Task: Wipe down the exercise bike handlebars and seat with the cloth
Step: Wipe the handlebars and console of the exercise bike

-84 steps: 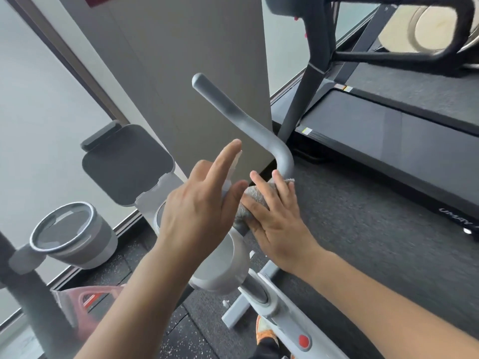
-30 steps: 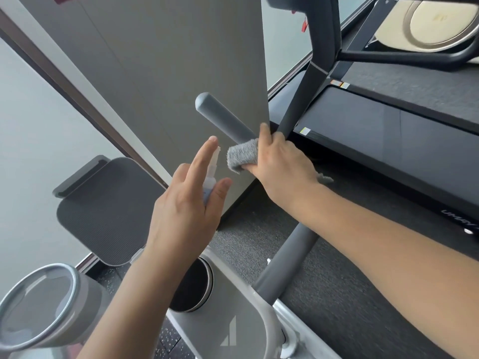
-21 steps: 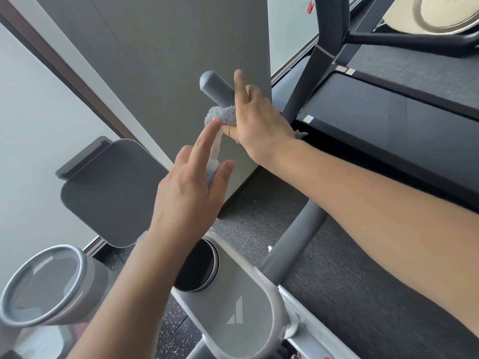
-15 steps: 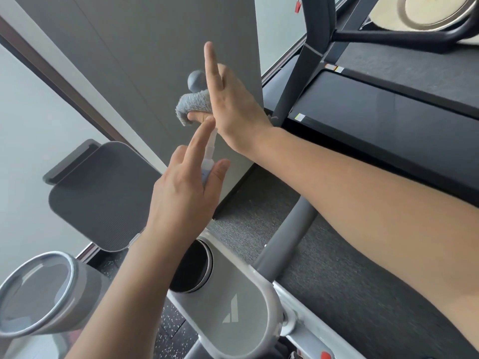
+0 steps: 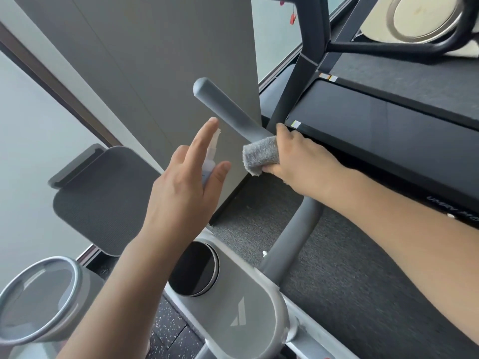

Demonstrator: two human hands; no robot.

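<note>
Wrapping the soft, light cloth (image 5: 260, 158) round the rigid handlebar (image 5: 228, 112) mid-frame, right hand (image 5: 303, 161) clenched; left hand (image 5: 186, 185) grips a spray bottle (image 5: 211, 159) (forefinger raised).

My left hand (image 5: 181, 193) hides most of a small spray bottle (image 5: 210, 156); my right hand (image 5: 300, 161) and cloth (image 5: 260, 155) cover the handlebar's (image 5: 223, 110) middle.
</note>
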